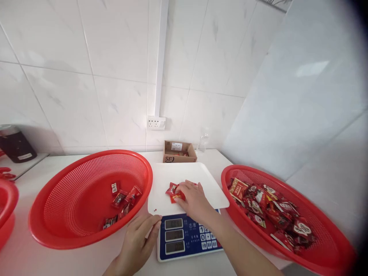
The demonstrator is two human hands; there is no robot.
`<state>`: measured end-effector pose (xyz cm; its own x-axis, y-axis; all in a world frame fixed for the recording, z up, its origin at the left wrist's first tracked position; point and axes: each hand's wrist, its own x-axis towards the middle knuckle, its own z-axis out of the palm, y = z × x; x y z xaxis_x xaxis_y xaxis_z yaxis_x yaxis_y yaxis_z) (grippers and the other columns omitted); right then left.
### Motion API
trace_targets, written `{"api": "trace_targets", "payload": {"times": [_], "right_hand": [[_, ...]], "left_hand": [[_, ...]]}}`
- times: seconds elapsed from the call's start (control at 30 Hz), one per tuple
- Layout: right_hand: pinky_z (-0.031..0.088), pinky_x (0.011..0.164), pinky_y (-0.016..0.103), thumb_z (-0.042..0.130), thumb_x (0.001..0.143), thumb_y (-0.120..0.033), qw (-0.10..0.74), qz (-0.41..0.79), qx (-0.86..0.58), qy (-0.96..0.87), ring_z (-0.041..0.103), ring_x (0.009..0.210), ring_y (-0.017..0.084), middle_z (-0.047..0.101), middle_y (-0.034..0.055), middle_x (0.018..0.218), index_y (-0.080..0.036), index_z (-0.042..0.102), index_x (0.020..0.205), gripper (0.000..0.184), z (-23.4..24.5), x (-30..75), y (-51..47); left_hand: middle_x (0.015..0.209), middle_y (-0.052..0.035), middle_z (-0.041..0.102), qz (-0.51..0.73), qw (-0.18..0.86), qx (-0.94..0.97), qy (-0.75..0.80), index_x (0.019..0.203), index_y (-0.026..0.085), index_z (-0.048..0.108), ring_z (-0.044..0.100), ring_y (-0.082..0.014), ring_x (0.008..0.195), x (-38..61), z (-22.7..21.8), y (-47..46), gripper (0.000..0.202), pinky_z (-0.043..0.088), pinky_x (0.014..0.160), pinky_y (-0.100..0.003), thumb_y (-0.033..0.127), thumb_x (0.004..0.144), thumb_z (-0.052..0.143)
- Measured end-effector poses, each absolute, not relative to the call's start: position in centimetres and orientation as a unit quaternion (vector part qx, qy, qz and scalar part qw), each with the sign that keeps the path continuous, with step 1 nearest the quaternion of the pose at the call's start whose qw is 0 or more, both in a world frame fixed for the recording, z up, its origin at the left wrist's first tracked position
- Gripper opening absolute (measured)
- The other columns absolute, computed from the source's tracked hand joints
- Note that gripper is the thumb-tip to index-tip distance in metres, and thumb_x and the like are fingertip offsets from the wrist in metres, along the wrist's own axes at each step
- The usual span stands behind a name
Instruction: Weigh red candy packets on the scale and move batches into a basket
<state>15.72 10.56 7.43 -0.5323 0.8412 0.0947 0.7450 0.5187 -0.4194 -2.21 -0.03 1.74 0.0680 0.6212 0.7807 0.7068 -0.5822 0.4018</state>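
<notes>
A digital scale (188, 245) with a white weighing tray (198, 172) stands in front of me. Several small red wrapped snack packets (171, 189) lie on the tray. My right hand (193, 197) reaches over them from the right, its fingers curled down around part of the little pile. At the lower left corner of the tray is my left hand (140, 235), closed, its fingertips touching the scale's edge beside the display. Whether anything is between those fingers is hidden.
To the left, a red mesh basket (71, 180) holds several packets. A fuller red basket (247, 172) stands on the right. Behind the scale are an open cardboard box (180, 158) and a clear plastic bottle (203, 142). A dark cup (17, 145) lies far left.
</notes>
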Motion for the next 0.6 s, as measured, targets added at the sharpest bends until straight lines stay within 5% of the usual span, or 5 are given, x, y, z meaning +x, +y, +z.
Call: {"api": "trace_targets", "payload": {"times": [0.17,0.33,0.5,0.6], "right_hand": [[0.016,0.105,0.057,0.054,0.084,-0.026,0.141,0.169,-0.439,-0.871,0.044,0.121,0.025,0.059,0.0042,0.116,-0.023,0.062,0.091,0.011,7.7,16.1,10.4],[0.015,0.106,0.058,0.059,0.082,-0.033,0.137,0.179,-0.431,-0.873,0.034,0.131,0.030,0.051,0.0079,0.133,-0.024,0.065,0.098,0.019,8.1,16.8,10.5],[0.033,0.102,0.041,0.052,0.085,-0.034,0.220,0.118,-0.517,-0.819,0.045,0.124,0.024,0.050,0.0112,0.134,-0.021,0.060,0.112,0.030,9.9,25.0,12.7],[0.041,0.087,0.034,0.038,0.091,-0.035,0.045,0.131,-0.639,-0.757,0.058,0.102,0.022,0.063,0.0081,0.111,-0.022,0.060,0.103,0.028,10.1,32.1,13.8]], "left_hand": [[0.075,-0.0024,0.068,-0.511,0.052,-0.734,-0.445,0.094,0.018,0.059,0.064,-0.0116,0.067,-2.2,2.2,0.0,0.013,0.052,0.064,-0.020,0.013,0.088,0.050],[0.079,-0.0031,0.069,-0.501,0.075,-0.734,-0.452,0.095,0.019,0.060,0.066,-0.0124,0.072,-2.4,2.1,-0.1,0.012,0.053,0.069,-0.020,0.016,0.088,0.051],[0.078,-0.0024,0.069,-0.501,0.088,-0.727,-0.462,0.091,0.018,0.061,0.067,-0.0116,0.071,-2.6,2.1,0.0,0.010,0.052,0.068,-0.017,0.019,0.088,0.051],[0.077,-0.0021,0.070,-0.501,0.097,-0.729,-0.456,0.091,0.019,0.061,0.067,-0.0119,0.070,-2.5,2.4,0.0,0.012,0.053,0.067,-0.017,0.022,0.089,0.050]]}}
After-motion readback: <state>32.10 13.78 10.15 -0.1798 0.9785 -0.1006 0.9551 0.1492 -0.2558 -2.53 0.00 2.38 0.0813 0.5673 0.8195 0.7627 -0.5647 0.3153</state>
